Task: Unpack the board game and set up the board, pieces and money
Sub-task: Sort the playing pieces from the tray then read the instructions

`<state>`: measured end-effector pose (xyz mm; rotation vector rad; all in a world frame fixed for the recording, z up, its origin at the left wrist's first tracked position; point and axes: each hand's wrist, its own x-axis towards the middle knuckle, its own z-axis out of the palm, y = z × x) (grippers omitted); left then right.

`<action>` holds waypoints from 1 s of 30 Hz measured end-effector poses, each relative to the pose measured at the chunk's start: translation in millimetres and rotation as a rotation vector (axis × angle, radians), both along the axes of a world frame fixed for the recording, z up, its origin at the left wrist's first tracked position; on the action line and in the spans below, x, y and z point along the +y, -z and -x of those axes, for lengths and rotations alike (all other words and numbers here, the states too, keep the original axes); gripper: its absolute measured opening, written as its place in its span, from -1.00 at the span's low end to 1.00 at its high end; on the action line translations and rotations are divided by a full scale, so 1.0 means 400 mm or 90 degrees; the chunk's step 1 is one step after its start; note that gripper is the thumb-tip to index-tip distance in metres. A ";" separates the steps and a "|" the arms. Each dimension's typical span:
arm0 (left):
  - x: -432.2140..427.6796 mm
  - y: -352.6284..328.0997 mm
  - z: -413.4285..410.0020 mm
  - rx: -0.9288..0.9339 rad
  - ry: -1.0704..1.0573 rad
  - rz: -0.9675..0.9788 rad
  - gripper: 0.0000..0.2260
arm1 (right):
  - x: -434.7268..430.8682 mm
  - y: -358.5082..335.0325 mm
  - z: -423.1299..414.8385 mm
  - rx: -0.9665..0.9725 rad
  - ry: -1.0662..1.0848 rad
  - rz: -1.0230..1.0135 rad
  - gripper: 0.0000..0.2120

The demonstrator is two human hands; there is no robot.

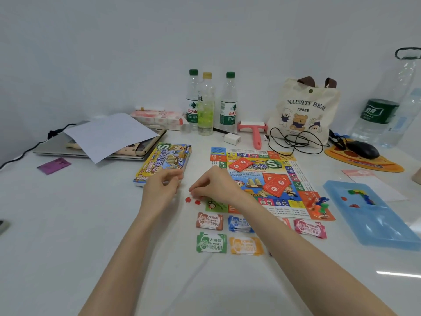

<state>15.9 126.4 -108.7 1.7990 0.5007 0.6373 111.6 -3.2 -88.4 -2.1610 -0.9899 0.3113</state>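
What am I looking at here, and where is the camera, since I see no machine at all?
There is no machine. A person wears one camera on the head, and it looks down at both bare hands. The left hand and the right hand, fingers curled, are close to two small red pieces. Whether either hand pinches anything is unclear. On the white table lie the unfolded game board, its box, stacks of play money and a blue tray holding more pieces.
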 end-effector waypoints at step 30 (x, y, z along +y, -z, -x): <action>-0.027 0.011 0.029 0.224 0.044 -0.315 -0.87 | -0.117 -0.042 -0.009 0.588 0.064 -0.220 -0.83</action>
